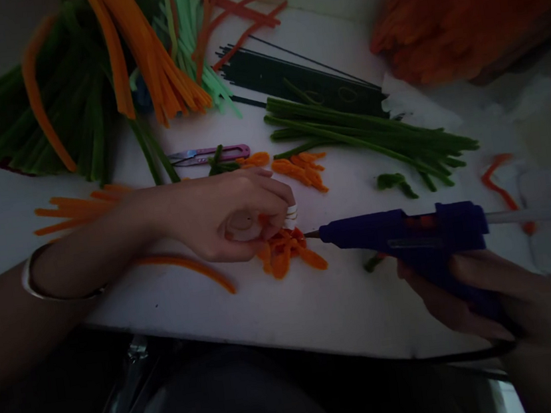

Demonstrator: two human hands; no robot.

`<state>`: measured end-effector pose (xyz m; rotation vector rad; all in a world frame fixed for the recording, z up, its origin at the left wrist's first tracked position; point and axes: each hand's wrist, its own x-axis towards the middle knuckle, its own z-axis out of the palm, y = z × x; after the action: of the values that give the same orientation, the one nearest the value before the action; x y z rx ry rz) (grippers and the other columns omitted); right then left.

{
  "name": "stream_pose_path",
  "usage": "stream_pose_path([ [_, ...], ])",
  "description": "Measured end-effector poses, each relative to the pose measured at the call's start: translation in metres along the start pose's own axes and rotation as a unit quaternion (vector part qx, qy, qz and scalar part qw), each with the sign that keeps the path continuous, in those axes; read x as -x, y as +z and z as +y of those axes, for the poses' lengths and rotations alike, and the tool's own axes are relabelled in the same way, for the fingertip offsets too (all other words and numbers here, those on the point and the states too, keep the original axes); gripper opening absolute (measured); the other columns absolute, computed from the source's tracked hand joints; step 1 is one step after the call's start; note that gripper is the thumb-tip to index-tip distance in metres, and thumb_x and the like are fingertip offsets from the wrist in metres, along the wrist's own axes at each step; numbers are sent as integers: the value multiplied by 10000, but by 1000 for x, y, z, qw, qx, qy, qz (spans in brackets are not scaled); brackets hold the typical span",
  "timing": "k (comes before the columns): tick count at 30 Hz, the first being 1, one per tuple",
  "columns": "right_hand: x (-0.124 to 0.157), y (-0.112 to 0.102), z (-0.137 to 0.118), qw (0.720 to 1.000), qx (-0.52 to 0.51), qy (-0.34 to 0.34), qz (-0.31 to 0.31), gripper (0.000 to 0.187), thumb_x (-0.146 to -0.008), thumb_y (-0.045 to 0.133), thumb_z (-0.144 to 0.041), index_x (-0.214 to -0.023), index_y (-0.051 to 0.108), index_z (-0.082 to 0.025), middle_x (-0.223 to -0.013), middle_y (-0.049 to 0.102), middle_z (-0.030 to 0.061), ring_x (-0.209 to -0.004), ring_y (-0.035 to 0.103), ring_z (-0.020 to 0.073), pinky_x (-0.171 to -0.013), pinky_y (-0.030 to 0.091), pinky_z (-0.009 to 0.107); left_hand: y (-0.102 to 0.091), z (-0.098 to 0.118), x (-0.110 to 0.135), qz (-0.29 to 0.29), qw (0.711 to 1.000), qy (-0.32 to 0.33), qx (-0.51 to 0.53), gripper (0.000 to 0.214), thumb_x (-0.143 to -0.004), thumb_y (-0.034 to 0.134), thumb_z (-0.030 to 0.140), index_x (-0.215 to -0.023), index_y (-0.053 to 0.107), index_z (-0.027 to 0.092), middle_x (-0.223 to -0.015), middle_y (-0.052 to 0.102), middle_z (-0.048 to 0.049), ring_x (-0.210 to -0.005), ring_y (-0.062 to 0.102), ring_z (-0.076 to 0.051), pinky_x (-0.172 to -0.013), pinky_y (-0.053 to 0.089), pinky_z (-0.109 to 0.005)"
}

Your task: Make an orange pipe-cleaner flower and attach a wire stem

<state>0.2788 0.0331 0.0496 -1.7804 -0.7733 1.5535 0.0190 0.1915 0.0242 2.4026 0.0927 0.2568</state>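
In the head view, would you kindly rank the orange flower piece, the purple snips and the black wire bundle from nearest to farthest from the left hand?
1. Orange flower piece: at the left hand's fingertips.
2. Purple snips: just beyond the hand.
3. Black wire bundle: far back, to the right.

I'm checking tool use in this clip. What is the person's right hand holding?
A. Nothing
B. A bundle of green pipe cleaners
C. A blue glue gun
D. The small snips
C: the right hand grips the handle of the blue glue gun, whose nozzle points at the orange piece pinched under the left hand; the snips lie untouched on the table.
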Motion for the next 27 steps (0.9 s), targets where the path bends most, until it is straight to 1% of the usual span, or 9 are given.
stream_pose_path([
  [2,0,-2,1,1000,10,-10,16,236,-767,572,-452,-737,671,-239,-418,293,-36,-349,85,76,-384,13,270,0,0,1,2,1000,2,2,89,-788,545,111,-776,578,193,-891,628,-58,-828,595,-158,-932,438,-350],
  [5,0,-4,2,995,-5,-51,87,236,-736,619,-445,-842,661,-239,-485,415,-13,-342,198,86,-343,136,259,-2,3,2,12,1000,8,11,99,-787,550,100,-796,582,193,-903,623,-57,-843,587,-150,-935,440,-332],
  [9,-4,-12,-2,978,3,-143,150,236,-725,634,-363,-938,645,-263,-743,595,34,-400,351,102,-405,286,283,-6,9,3,60,998,-11,24,53,-802,580,133,-790,580,185,-865,632,-59,-891,608,-163,-874,465,-281],
  [11,-7,-25,-3,970,59,-186,146,224,-726,632,-368,-925,643,-265,-841,622,45,-439,404,118,-422,293,290,-7,9,4,88,995,-25,30,58,-804,597,149,-785,575,198,-832,643,-40,-914,624,-169,-826,476,-252],
  [13,-9,-41,-1,956,172,-195,139,262,-695,685,-423,-894,635,-259,-832,625,47,-492,454,151,-425,309,292,-7,8,4,102,993,-40,42,59,-812,587,152,-796,573,206,-829,655,-23,-878,637,-154,-766,480,-217],
  [17,-7,-65,10,843,450,-205,209,436,-729,629,-594,-1024,575,-277,-880,611,54,-704,563,233,-611,429,350,-4,3,4,99,991,-74,56,26,-859,560,195,-850,584,188,-832,659,-11,-702,617,-93,-583,440,-147],
  [20,-8,-71,22,767,557,-201,248,581,-764,515,-713,-1084,509,-228,-942,577,105,-723,570,273,-647,434,415,-3,0,3,129,988,-73,42,26,-862,572,183,-848,594,178,-783,658,-1,-646,594,-77,-578,427,-147],
  [24,-14,-91,37,733,607,-233,201,591,-834,460,-673,-1183,477,-197,-1022,578,139,-836,598,306,-691,485,448,-1,1,1,163,983,-73,46,64,-865,565,158,-896,617,178,-829,678,-19,-673,607,-87,-599,435,-159],
  [27,-14,-107,33,656,650,-351,154,539,-860,418,-659,-1142,559,-223,-1068,616,124,-947,614,310,-819,506,468,2,2,-1,168,982,-68,61,92,-885,572,217,-938,633,174,-851,686,-29,-691,607,-90,-621,453,-165],
])
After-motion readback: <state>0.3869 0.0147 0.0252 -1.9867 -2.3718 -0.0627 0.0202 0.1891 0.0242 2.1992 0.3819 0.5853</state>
